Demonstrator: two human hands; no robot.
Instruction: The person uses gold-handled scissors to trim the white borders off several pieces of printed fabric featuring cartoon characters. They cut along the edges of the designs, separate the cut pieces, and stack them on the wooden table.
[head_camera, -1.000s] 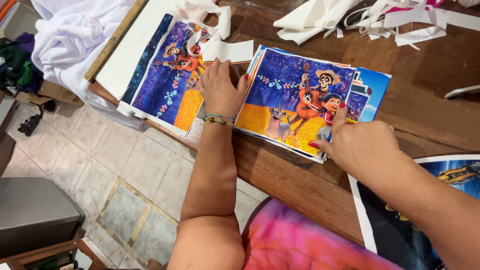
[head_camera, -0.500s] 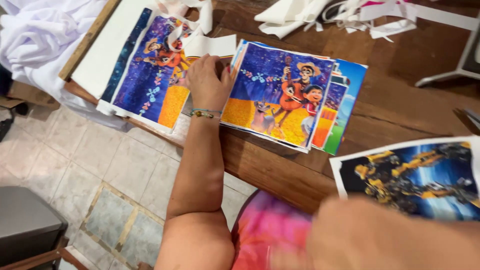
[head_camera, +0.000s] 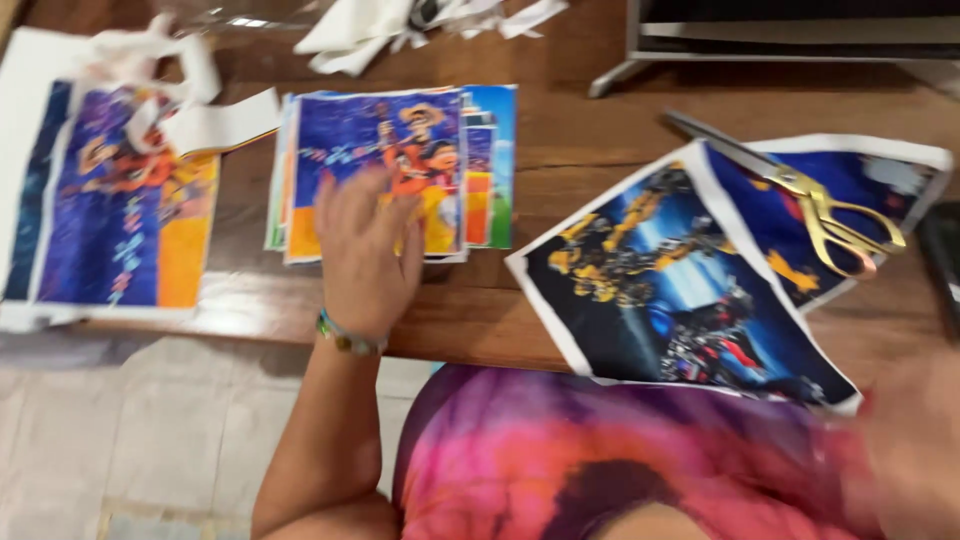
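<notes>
My left hand (head_camera: 365, 250) lies flat, fingers spread, on a stack of colourful cartoon prints (head_camera: 400, 140) on the brown wooden table (head_camera: 580, 130). My right hand (head_camera: 915, 440) is a blur at the lower right corner, off the table, near the edge of a print of a yellow and black robot (head_camera: 660, 280); whether it holds anything cannot be told. Gold-handled scissors (head_camera: 820, 215) rest on a blue print (head_camera: 860, 185) just beyond the robot print.
A larger purple and orange print (head_camera: 120, 220) lies at the table's left end with white paper strips (head_camera: 180, 80) on it. More white offcuts (head_camera: 400, 25) sit at the back. A metal stand's foot (head_camera: 620, 75) stands at the back right. Tiled floor (head_camera: 130, 440) lies below the table edge.
The view has swung right. My left hand has moved from the stack's left edge onto its top print. My right hand has pulled back off the table toward the lower right.
</notes>
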